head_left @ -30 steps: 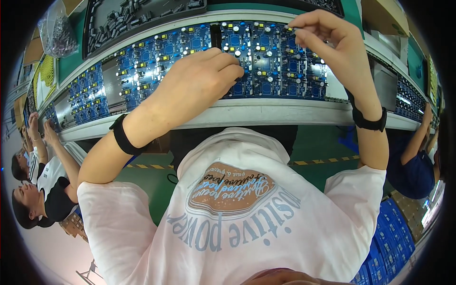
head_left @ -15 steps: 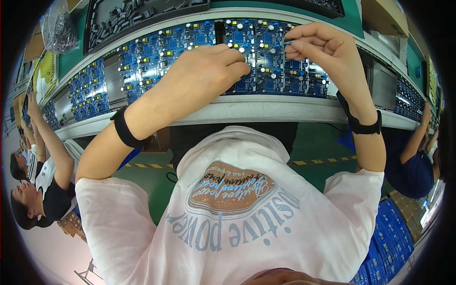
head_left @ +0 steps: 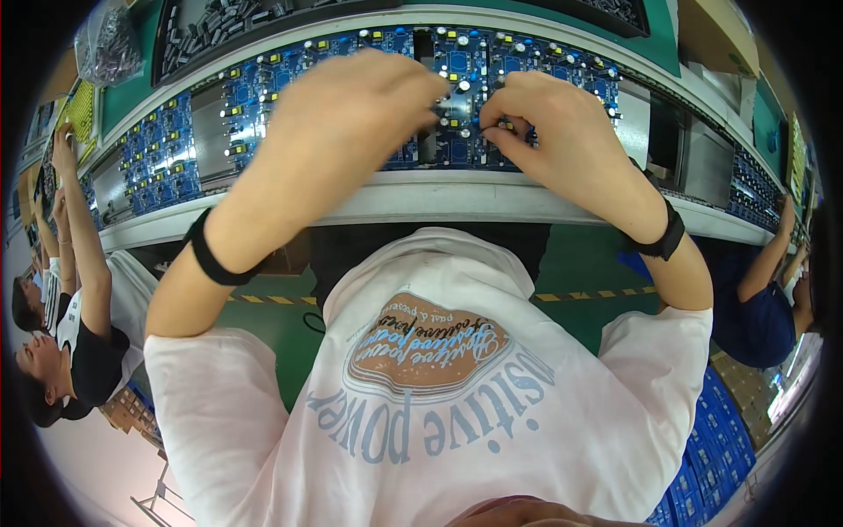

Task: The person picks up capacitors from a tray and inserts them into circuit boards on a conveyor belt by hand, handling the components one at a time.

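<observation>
Both forearms reach up over the white ledge [head_left: 492, 200]. The left hand [head_left: 338, 114] and right hand [head_left: 553, 123] meet fingertip to fingertip, pinched over the blue board [head_left: 465, 66] on the conveyor; what they grip is hidden. Neighbouring boards [head_left: 158, 154] crowd both sides.

We see both hands crowding the middle of the blue circuit board panel [head_left: 457, 97], left hand [head_left: 342, 123] and right hand [head_left: 549, 132] nearly touching, no room between them. Small upright parts cover the board, so low passes snag. The conveyor's white near edge [head_left: 421, 198] stays bare. Along its left end a neighbour's raised arm [head_left: 79, 220] blocks; at the right end another person's arm [head_left: 768, 255] leans in. The parts tray [head_left: 228, 22] lines the far edge.
</observation>
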